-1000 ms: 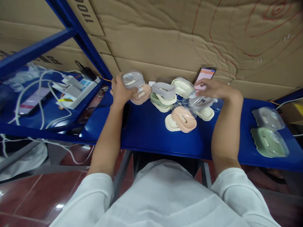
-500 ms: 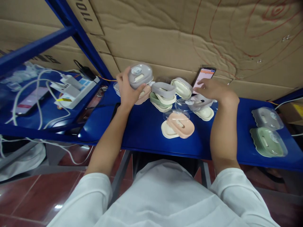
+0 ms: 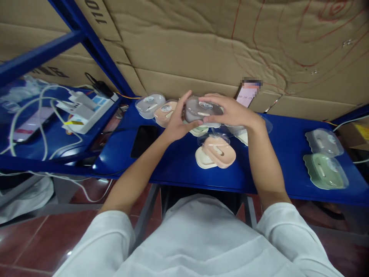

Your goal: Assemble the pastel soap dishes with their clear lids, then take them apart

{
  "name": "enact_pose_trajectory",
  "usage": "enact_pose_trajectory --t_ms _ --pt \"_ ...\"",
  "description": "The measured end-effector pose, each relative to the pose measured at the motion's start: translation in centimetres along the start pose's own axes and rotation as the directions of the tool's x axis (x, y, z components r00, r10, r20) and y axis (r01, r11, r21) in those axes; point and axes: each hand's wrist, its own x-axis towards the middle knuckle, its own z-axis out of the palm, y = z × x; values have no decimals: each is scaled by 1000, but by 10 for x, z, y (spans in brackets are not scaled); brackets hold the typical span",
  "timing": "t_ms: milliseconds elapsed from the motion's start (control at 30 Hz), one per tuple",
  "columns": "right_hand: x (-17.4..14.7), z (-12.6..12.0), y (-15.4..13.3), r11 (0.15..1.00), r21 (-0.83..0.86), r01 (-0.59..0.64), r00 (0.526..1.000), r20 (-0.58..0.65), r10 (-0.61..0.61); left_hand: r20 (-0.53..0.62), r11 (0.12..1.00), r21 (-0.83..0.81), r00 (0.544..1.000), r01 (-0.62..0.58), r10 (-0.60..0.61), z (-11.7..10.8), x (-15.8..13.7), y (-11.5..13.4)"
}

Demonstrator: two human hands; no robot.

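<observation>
Between my two hands is a grey soap box (image 3: 201,109) with a clear lid and a round label, held above the middle of the shelf. My left hand (image 3: 180,121) grips its left end, thumb along the near side. My right hand (image 3: 227,109) closes on its right end, fingers over the lid. Beneath and behind it lie other soap box parts, partly hidden, among them a green piece (image 3: 199,131). Nearer to me, a peach soap box tray (image 3: 221,152) rests on a cream base (image 3: 204,158), a clear lid (image 3: 211,139) beside them.
Left of my hands sit a lidded grey soap box (image 3: 150,106), a peach one (image 3: 163,115) and a black phone (image 3: 144,141). A lit phone (image 3: 247,96) leans on the cardboard (image 3: 184,50). Grey (image 3: 324,142) and green (image 3: 325,172) soap boxes stand far right; a power strip (image 3: 98,115) is left.
My left hand has brought the grey soap box rightward from the left group to the middle. My right hand has left the lit phone and taken hold of the box's right end.
</observation>
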Motion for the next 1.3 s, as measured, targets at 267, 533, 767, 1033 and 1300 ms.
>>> enact_pose_trajectory --t_ms 267,533,767,1033,1300 --pt "-9 -10 6 971 -101 -218 972 -111 207 -92 999 22 994 -49 50 -15 8 -21" --pt "-5 5 11 852 -314 -419 907 -188 377 -397 963 224 916 150 -50 -23 6 -27" --pt "6 18 10 756 -432 -491 870 -275 409 -383 954 255 923 156 -48 -12 2 -19" --pt "8 16 -8 987 -156 -25 994 -112 7 -334 974 222 942 45 32 -9 3 -12" --pt "10 20 -13 982 -120 -145 984 -121 130 -269 998 54 963 40 -24 -9 8 -14"
